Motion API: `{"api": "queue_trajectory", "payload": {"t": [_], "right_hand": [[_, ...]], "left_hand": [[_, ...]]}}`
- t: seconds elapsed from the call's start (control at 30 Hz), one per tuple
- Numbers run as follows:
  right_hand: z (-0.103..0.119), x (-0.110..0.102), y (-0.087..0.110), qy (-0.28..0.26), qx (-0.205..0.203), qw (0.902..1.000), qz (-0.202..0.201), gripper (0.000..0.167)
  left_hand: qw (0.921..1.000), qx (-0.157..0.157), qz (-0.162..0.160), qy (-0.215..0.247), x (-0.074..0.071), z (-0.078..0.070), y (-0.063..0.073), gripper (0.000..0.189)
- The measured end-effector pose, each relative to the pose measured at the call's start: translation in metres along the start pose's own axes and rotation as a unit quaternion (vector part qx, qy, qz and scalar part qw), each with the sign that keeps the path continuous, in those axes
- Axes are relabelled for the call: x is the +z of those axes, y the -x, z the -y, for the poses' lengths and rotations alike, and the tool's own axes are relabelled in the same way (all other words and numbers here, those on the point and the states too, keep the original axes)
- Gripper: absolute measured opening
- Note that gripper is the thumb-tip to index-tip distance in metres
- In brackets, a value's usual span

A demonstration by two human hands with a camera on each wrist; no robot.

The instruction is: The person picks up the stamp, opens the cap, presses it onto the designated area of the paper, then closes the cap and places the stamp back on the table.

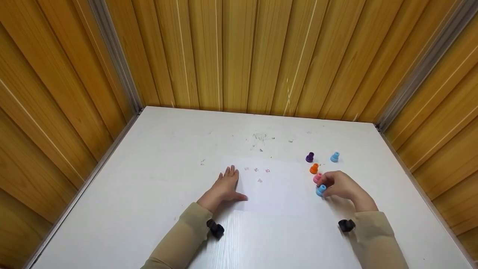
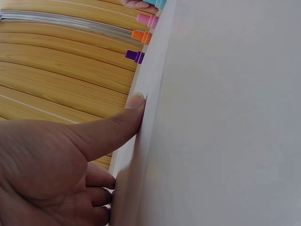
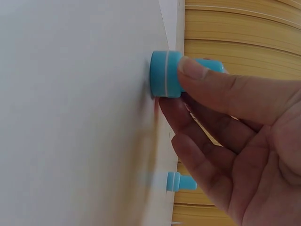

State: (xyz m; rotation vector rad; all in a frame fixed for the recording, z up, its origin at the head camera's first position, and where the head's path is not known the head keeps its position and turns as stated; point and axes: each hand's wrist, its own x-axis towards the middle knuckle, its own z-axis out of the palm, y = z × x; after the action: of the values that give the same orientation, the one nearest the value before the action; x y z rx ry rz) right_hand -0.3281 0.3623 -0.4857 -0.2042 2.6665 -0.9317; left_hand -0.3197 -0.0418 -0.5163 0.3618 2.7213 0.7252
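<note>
A white sheet of paper [image 1: 276, 194] lies on the table, with several small reddish stamped marks near its top. My left hand [image 1: 226, 185] rests along the paper's left side, fingers stretched forward and thumb out over the sheet. At the right, my right hand [image 1: 341, 185] pinches a light blue stamp [image 3: 164, 74] between thumb and fingers, its wide base down at the tabletop. Just beyond that stamp stands a pink stamp [image 1: 317, 177], partly behind the fingers. An orange stamp [image 1: 314, 168] and a purple stamp [image 1: 310, 157] continue the row away from me.
Another light blue stamp [image 1: 335, 157] stands apart, right of the purple one. Dark smudges [image 1: 260, 137] mark the white table [image 1: 123, 179] beyond the paper. Wood-patterned panels [image 1: 239, 56] rise at the back and both sides. Each sleeve cuff carries a black wrist camera [image 1: 346, 225].
</note>
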Motion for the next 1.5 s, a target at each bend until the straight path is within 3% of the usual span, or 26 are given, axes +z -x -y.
{"api": "queue_trajectory", "payload": {"t": [0.23,0.43,0.57,0.67,0.8,0.93,1.03,1.1,1.27,1.5], "right_hand": [[0.003,-0.003,0.005,-0.007,0.018,0.9998,-0.001,0.035],[0.009,-0.014,0.011,0.003,-0.003,1.0000,-0.003,0.036],[0.010,-0.028,0.014,0.001,-0.019,0.9991,-0.038,0.033],[0.009,-0.040,0.014,-0.012,-0.016,0.9948,-0.100,0.033],[0.005,-0.053,0.008,-0.063,0.014,0.9791,-0.193,0.042],[0.000,-0.061,-0.006,-0.158,0.056,0.9498,-0.264,0.052],[-0.005,-0.063,-0.020,-0.203,0.082,0.9290,-0.298,0.053],[-0.010,-0.062,-0.030,-0.206,0.103,0.9228,-0.309,0.051],[-0.021,-0.056,-0.051,-0.207,0.140,0.9245,-0.288,0.052],[-0.031,-0.048,-0.063,-0.190,0.146,0.9338,-0.266,0.053]], "left_hand": [[1.0000,0.003,0.002,-0.005,0.000,0.001,-0.001,0.113],[1.0000,0.005,0.000,-0.003,0.000,0.002,-0.001,0.112],[1.0000,0.006,-0.002,-0.002,0.001,0.003,-0.001,0.112],[1.0000,0.004,-0.003,0.000,0.001,0.003,-0.001,0.113],[1.0000,0.001,-0.003,0.001,0.001,0.003,0.000,0.113],[1.0000,-0.001,-0.004,0.005,0.001,0.004,0.000,0.112],[1.0000,-0.001,-0.004,0.006,0.001,0.004,0.000,0.113],[1.0000,-0.001,-0.003,0.004,0.001,0.004,0.001,0.113],[1.0000,0.001,-0.001,0.001,0.001,0.003,0.000,0.112],[1.0000,0.003,-0.001,0.003,-0.001,0.001,0.000,0.113]]}}
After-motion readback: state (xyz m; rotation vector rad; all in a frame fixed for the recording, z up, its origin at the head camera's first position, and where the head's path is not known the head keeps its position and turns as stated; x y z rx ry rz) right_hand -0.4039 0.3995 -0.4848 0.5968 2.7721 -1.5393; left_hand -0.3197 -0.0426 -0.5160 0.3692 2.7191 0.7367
